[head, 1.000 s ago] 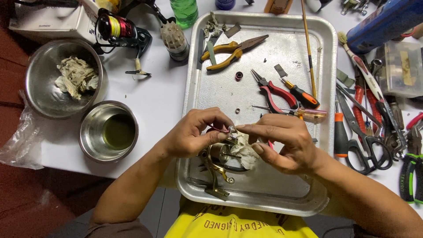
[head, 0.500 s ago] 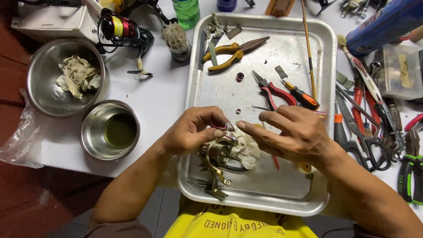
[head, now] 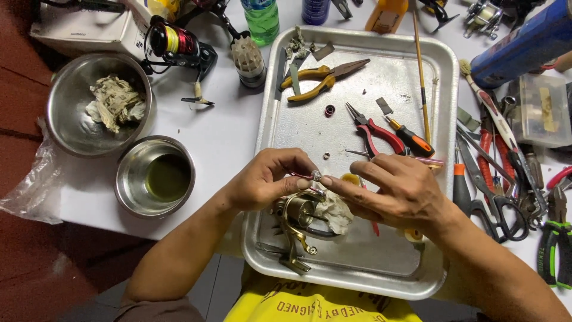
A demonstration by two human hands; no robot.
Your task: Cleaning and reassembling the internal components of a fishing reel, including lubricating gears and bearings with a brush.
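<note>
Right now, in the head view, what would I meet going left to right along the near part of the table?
Plastic bag → small steel bowl → left hand → right hand → scissors → green-handled pliers.

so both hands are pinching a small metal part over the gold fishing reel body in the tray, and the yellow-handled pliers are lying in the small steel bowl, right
Not quite. The yellow-handled pliers lie at the top of the metal tray, not in the small steel bowl, which holds only greenish liquid, as the head view shows. The rest holds: the left hand and right hand pinch a small metal part over the gold fishing reel body in the tray.
</note>
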